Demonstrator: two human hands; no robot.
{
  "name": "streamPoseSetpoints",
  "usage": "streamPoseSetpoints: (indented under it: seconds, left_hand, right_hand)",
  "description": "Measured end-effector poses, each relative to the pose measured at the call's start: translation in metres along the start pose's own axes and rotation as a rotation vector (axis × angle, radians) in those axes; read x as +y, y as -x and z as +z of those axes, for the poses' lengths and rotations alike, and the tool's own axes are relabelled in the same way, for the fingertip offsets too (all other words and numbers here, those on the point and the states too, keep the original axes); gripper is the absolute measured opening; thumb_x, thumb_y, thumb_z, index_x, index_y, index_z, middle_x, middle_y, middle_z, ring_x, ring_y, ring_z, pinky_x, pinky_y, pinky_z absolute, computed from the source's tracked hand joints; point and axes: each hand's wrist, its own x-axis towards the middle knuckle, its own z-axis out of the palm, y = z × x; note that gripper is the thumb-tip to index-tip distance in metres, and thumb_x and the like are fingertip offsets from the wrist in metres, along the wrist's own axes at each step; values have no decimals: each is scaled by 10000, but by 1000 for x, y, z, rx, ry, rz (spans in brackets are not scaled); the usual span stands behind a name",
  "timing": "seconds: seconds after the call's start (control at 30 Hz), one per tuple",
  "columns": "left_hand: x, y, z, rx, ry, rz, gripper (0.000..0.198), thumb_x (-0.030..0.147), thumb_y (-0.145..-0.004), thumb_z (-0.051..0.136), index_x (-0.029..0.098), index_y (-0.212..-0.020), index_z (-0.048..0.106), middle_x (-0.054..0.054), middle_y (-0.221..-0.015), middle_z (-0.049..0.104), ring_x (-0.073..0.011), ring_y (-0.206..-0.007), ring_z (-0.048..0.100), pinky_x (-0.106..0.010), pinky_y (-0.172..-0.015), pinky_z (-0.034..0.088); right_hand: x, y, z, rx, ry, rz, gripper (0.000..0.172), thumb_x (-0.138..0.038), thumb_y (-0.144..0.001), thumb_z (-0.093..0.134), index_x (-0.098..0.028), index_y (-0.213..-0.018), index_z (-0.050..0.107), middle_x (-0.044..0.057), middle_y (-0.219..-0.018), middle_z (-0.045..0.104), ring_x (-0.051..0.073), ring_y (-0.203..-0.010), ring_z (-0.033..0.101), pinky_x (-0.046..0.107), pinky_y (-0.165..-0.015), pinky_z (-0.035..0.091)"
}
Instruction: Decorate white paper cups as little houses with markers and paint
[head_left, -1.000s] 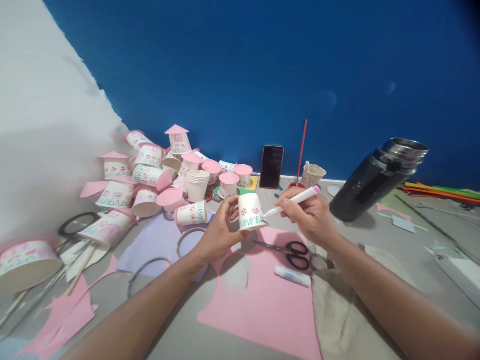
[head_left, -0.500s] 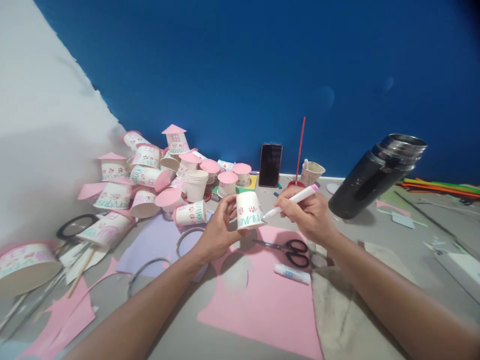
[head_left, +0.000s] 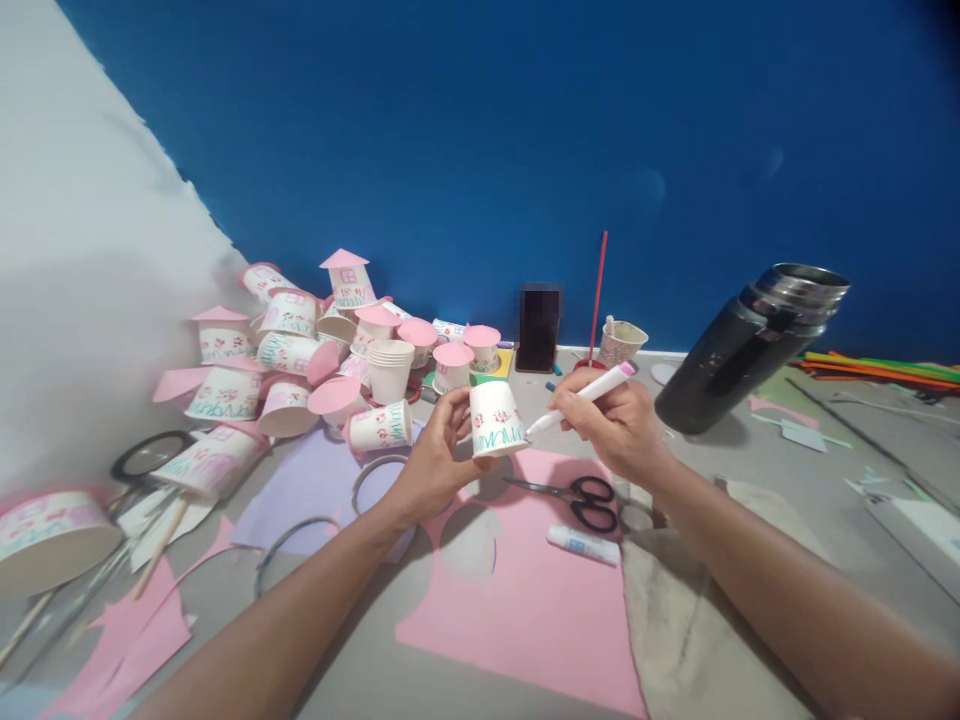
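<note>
A white paper cup point(head_left: 495, 415), upside down and slightly tilted, is held by my left hand point(head_left: 444, 440) with the fingers behind it and the thumb under its rim. Red flowers and wavy teal strokes cover its side. My right hand point(head_left: 611, 420) is closed round a white marker point(head_left: 581, 397) with a pink end. The marker's tip meets the cup low on its right side. Below the hands lie black-handled scissors point(head_left: 592, 500) and a white glue tube point(head_left: 583, 546), both on a cut pink paper sheet point(head_left: 525, 620).
Decorated cups with pink paper roofs point(head_left: 345, 275) pile up at the left, around a stack of plain cups point(head_left: 390, 370). A phone point(head_left: 538, 335) leans on the blue wall. A dark thermos point(head_left: 739, 360) and coloured sticks point(head_left: 877, 370) stand or lie right. Purple paper point(head_left: 292, 490) lies left.
The marker tip stays at the cup's lower right, where the teal strokes are. The hands and cup barely shift; the whole view slides slightly.
</note>
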Motion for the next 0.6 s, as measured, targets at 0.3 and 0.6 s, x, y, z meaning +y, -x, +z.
streamPoseSetpoints:
  seconds: [0.3,0.6]
  left_hand:
    - [0,1,0,17,83,-17,778,254,-743,874,276,-1397,453,-150,-1579,541,-342,-1489,515,-558,-1226,417]
    - [0,2,-1,23,120,-62,844,285,-731,904,302,-1402,393,-143,-1525,596,-339,-1416,585,-519,-1138,498]
  right_hand:
    - [2,0,1,0,-14,43,263,-307,-923,659,-197,-684,665,-7,-596,633,98,-494,515,232,-442,375]
    - [12,1,0,79,-217,85,332,-516,-1006,659,-195,-991,744,-3,-654,692,89,-448,481,235,-421,388]
